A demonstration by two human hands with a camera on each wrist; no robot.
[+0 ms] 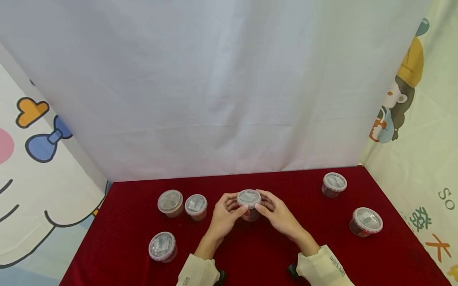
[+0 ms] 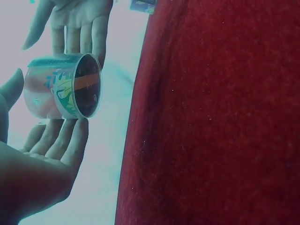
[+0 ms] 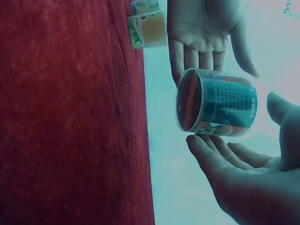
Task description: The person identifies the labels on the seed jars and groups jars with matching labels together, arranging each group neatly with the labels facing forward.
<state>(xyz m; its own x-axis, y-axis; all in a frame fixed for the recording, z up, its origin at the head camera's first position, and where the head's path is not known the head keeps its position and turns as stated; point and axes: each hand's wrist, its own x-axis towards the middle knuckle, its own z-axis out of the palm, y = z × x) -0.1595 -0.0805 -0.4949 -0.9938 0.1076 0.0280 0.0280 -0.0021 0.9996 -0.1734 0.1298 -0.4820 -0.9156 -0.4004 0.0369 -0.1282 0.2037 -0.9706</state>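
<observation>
Both hands hold one small clear plastic lidded cup (image 1: 249, 203) lifted above the middle of the red cloth surface (image 1: 322, 254): left hand (image 1: 224, 216) and right hand (image 1: 279, 216) each pinch it with fingertips from opposite sides. Such a light fingertip grip could let the smooth cup slip and drop.

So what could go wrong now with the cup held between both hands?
1. The cup sits above the table between the fingertips of the left hand and right hand; it might slip and fall.
2. Its lid may come loose if squeezed.
</observation>
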